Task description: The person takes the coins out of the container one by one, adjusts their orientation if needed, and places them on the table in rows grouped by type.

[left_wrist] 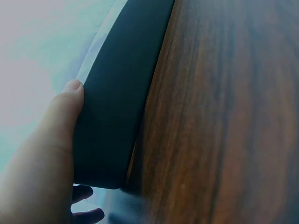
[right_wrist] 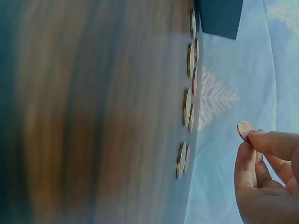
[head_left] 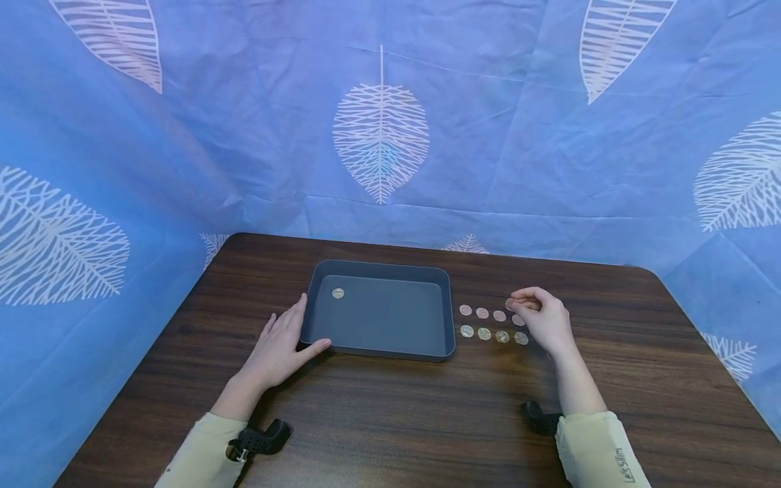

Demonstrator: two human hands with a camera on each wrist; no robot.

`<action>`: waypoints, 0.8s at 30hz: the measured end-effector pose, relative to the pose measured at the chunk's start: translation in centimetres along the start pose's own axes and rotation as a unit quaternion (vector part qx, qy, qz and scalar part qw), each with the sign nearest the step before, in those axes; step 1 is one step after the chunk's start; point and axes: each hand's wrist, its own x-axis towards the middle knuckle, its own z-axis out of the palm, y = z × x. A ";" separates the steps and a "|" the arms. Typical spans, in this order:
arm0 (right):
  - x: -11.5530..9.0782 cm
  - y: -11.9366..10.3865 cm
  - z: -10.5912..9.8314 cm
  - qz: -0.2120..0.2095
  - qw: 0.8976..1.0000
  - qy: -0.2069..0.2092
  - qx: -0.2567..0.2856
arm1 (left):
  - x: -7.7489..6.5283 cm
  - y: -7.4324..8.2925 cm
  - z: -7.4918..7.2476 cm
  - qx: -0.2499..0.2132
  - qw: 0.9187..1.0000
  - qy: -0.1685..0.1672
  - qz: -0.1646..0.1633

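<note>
Above the right end of two coin rows, my right hand (head_left: 547, 324) pinches a copper-coloured coin (right_wrist: 244, 130) between thumb and fingertips, held up off the table. Beneath it, the far row has several copper-coloured coins (head_left: 482, 313); the near row has several gold-toned coins (head_left: 485, 334). My left hand (head_left: 281, 346) lies at the near left corner of a dark grey tray (head_left: 378, 352), its fingers stretched along the left side and its thumb touching the front rim. One pale gold coin (head_left: 338, 293) lies inside the tray, toward the far left.
The tray and coins are on a dark wood-grain table (head_left: 396, 420). A blue cloth with white leaf prints (head_left: 488, 135) hangs behind and along the sides. The coin rows start close to the tray's right wall.
</note>
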 end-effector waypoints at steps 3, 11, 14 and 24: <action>-0.1 0.7 -0.6 0.002 1.000 0.003 -0.011 | 0.0 0.0 0.0 0.000 1.000 0.000 -0.001; -0.6 1.8 -2.0 0.030 0.999 0.000 -0.027 | 0.0 0.0 0.0 0.001 1.000 -0.002 -0.001; -0.6 2.0 -2.2 0.042 0.999 0.001 -0.032 | 0.0 0.0 0.1 0.003 1.000 -0.002 -0.001; -0.2 3.4 -2.3 0.052 0.996 -0.007 -0.071 | 0.0 0.1 0.0 -0.002 1.000 -0.002 0.002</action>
